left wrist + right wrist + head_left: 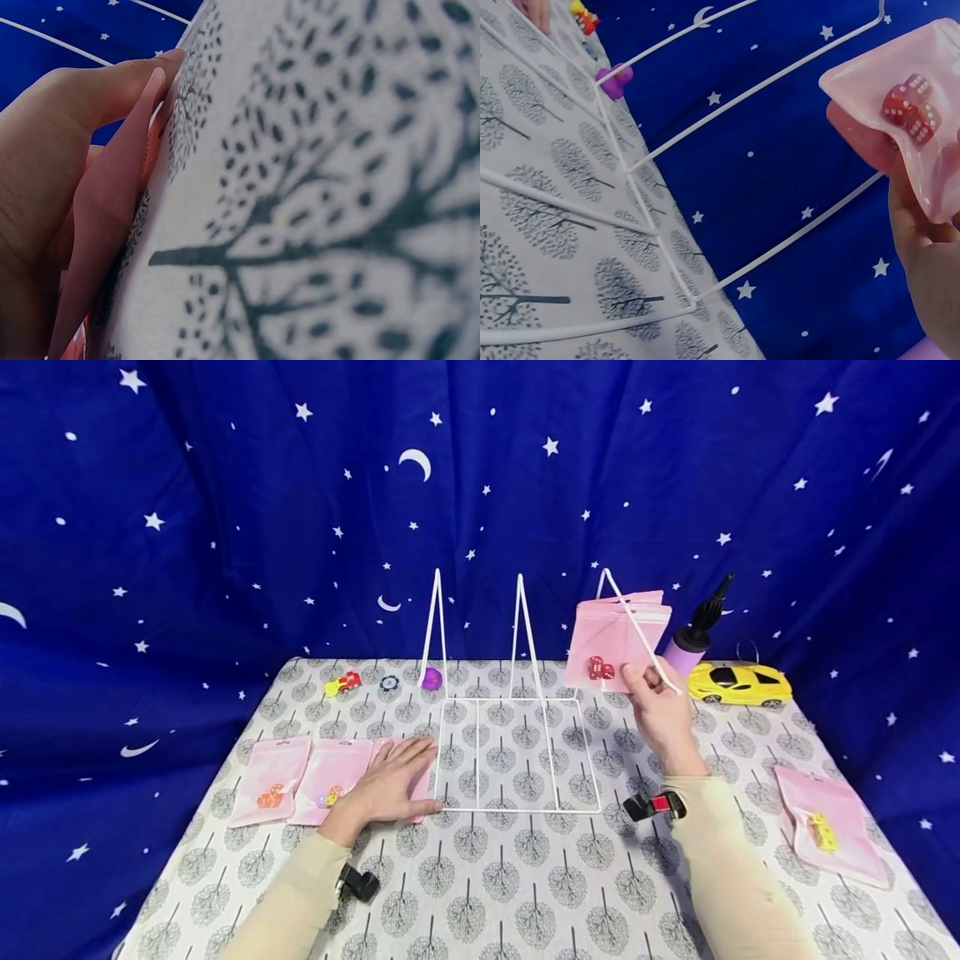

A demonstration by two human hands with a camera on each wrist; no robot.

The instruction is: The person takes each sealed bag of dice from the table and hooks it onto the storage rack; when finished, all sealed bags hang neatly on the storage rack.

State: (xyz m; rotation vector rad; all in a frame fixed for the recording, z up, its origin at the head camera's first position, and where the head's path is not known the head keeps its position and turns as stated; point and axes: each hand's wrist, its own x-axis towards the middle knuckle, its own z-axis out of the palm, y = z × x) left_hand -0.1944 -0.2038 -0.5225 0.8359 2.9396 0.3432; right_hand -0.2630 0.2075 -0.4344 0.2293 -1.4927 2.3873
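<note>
Right of the rack's middle, my right hand (663,714) holds pink zip bags (618,639) up by their lower edge, at the right-hand divider of a white wire rack (522,811). Red dice (910,110) show through the front bag, and a second pink layer lies behind it. The divider's front wire crosses in front of the bags in the head view. Fingers spread, my left hand (390,781) rests over a pink bag (112,187) on the table, left of the rack, hiding most of it. Beside it lie a bag with colored dice (324,772) and a bag with orange dice (272,772).
A pink bag with yellow dice (832,827) lies at the right. Behind stand a yellow toy car (741,685) and a purple-and-black pump (686,647). At the back left are a red-and-yellow toy (345,683), a dark round item (389,683) and a purple rubber duck (615,80).
</note>
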